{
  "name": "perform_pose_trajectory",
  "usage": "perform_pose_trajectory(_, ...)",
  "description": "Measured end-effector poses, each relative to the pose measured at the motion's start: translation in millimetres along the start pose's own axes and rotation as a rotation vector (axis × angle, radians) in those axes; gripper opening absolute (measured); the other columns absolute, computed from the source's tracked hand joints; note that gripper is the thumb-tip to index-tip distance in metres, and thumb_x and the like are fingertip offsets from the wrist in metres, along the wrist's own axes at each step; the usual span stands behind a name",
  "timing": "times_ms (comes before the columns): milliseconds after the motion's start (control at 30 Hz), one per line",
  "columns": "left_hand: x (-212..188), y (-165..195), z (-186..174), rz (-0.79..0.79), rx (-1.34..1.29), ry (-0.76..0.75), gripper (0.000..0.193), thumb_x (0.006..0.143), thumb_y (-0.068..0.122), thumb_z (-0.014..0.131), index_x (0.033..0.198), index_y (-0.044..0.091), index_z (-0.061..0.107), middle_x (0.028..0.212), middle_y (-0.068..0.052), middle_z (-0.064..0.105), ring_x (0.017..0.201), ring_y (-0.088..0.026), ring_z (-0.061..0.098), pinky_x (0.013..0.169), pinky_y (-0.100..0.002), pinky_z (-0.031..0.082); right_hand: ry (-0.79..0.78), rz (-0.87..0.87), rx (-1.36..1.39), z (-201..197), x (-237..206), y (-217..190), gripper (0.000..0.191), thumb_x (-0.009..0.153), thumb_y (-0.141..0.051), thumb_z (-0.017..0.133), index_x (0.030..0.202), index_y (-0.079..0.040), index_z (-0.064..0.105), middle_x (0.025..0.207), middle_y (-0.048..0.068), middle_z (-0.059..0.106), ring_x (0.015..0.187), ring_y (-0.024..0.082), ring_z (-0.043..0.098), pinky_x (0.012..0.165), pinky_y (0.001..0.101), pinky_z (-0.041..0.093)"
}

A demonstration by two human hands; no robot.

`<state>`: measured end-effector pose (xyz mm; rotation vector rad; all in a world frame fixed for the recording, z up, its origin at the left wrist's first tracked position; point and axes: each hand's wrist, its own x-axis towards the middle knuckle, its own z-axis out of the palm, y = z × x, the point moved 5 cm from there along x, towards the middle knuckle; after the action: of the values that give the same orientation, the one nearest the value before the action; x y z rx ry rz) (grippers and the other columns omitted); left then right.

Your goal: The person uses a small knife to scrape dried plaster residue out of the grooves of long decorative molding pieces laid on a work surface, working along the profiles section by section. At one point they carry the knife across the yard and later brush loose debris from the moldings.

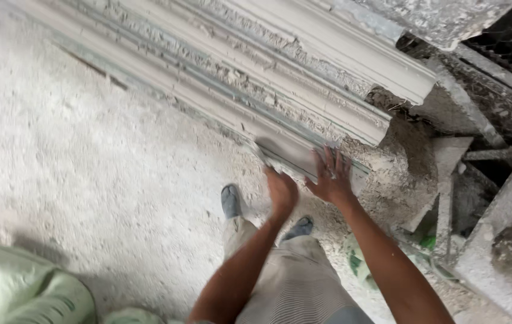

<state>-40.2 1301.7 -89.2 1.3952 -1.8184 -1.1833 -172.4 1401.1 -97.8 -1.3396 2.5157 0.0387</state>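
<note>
— What's the big pale thing lying there?
— A long plaster cornice moulding, running from eleven o'clock down to four, on the dusty floor.
— And the hands?
— The right hand lies flat, fingers spread, on its lower edge. The left hand, at its nine o'clock, is blurred; I can't tell its grip.

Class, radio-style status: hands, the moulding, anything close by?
Left hand blurred, at plaster moulding edge. Right hand flat on it, fingers spread. Broken slabs close right.

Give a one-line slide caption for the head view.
Both hands, left and right, press a long white plaster moulding.
</note>
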Motion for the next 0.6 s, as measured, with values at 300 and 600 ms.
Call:
perform_pose_trajectory(300,60,-73,-101,-0.042,0.001,-0.51,0.037,0.106,0.017,0.049,0.129,-0.011,0.042,0.105,-0.03,0.063,0.092,-0.041,0.064,0.084,-0.052,0.051,0.264,0.3,0.195,7,-38,-21,0.077,0.092,-0.041,0.064,0.16,-0.021,0.034,0.17,0.022,0.012,0.154,0.052,0.011,0.122,0.0668,0.012)
perform_pose_trajectory(600,107,-87,-86,0.645,0.443,-1.152,0.023,0.103,0.016,0.051,0.12,0.009,0.065,0.116,-0.012,0.067,0.063,-0.025,0.069,0.052,-0.039,0.062,0.547,0.823,0.637,81,-137,-39,0.057,0.1,-0.032,0.055,0.149,-0.004,0.047,0.129,0.026,0.053,0.106,0.038,0.057,0.09,0.0538,0.049)
